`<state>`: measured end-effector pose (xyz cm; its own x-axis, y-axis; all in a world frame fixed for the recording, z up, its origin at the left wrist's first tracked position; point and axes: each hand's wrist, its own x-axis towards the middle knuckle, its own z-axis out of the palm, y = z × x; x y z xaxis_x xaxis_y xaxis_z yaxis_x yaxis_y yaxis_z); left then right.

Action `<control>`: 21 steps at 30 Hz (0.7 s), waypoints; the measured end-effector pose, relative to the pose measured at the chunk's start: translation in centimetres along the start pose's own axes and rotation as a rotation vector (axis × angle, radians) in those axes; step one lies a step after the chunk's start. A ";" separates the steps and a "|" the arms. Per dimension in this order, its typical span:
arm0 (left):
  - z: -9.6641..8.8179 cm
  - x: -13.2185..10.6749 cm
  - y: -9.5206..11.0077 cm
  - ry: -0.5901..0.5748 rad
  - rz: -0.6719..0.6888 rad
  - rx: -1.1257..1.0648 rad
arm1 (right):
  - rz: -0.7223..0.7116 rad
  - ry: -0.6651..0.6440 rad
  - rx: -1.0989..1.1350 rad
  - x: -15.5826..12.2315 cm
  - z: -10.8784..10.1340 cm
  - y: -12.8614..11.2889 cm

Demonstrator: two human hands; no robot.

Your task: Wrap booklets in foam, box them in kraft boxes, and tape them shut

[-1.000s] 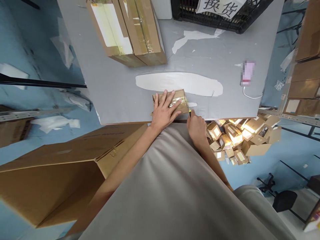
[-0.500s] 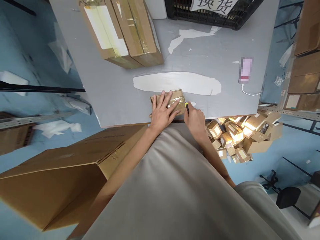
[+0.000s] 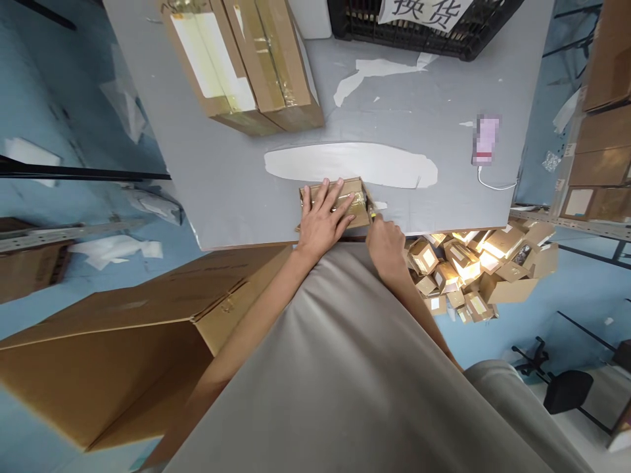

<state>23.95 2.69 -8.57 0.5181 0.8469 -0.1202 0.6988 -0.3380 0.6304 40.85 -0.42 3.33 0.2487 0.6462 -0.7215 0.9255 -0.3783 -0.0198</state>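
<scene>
A small taped cardboard box (image 3: 361, 203) lies at the near edge of the grey table. Spread flat over its top is my left hand (image 3: 321, 213), fingers apart, pressing it down and hiding part of it. My right hand (image 3: 386, 242) is closed around a utility knife (image 3: 373, 214) with a yellow and black handle, mostly hidden in the fist. The knife is at the box's right end; its blade is hard to make out. Just beyond the box lies a long white paper patch (image 3: 350, 164) on the table.
Two large taped cartons (image 3: 246, 66) stand at the back left, a black plastic crate (image 3: 419, 39) at the back. A phone (image 3: 486, 139) with a white cable lies at the right. Below left is a big open carton (image 3: 148, 368); many small boxes (image 3: 468, 269) are heaped at lower right.
My right hand has moved slightly toward me and right along the box's right end, with the knife turning so less handle shows. My left hand stays on the box.
</scene>
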 end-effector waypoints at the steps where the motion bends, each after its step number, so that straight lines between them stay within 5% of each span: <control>1: 0.1 0.0 -0.1 0.002 0.001 0.001 | 0.031 0.000 0.008 -0.3 0.0 0.5; 7: 0.7 0.1 -1.1 0.021 0.029 0.001 | 0.003 -0.003 0.101 -1.5 0.4 2.5; 10: 0.4 -0.1 -1.3 0.028 0.056 -0.016 | -0.013 0.136 0.189 -0.1 1.8 4.0; 15: -1.6 -1.8 -2.4 0.169 -0.004 -0.136 | 0.078 0.424 0.307 8.8 5.8 8.6; 18: -2.5 -3.5 -4.5 0.323 -0.147 -0.202 | 0.176 0.390 0.308 14.6 7.4 11.1; 21: -2.1 -5.5 -7.5 0.413 -0.330 -0.289 | 0.190 0.389 0.354 16.9 7.7 12.2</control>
<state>14.84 1.45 -11.04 0.0220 0.9971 -0.0733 0.5976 0.0457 0.8005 54.14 0.81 -14.42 0.5511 0.7164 -0.4280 0.7183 -0.6682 -0.1936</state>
